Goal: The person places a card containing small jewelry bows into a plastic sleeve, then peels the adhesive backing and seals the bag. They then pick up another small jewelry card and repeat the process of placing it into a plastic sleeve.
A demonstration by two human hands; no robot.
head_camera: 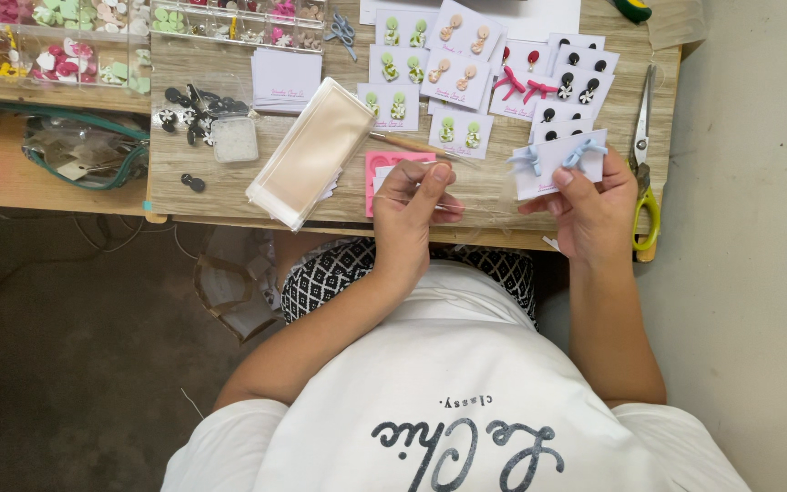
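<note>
My right hand (589, 202) holds a white card (557, 162) that carries a pair of light blue bow earrings. My left hand (412, 200) pinches the edge of a thin clear plastic sleeve (475, 196) that stretches toward the card. Both hands hover over the front edge of a wooden table (229, 196). Just under my left hand lies a pink card (384, 164).
Several white cards with green, peach, black and red earrings (466, 73) lie at the back. A stack of clear sleeves (311, 150) lies left of my hands. Scissors (644, 155) lie at the right edge. Bead boxes (75, 46) and black pieces (193, 114) sit far left.
</note>
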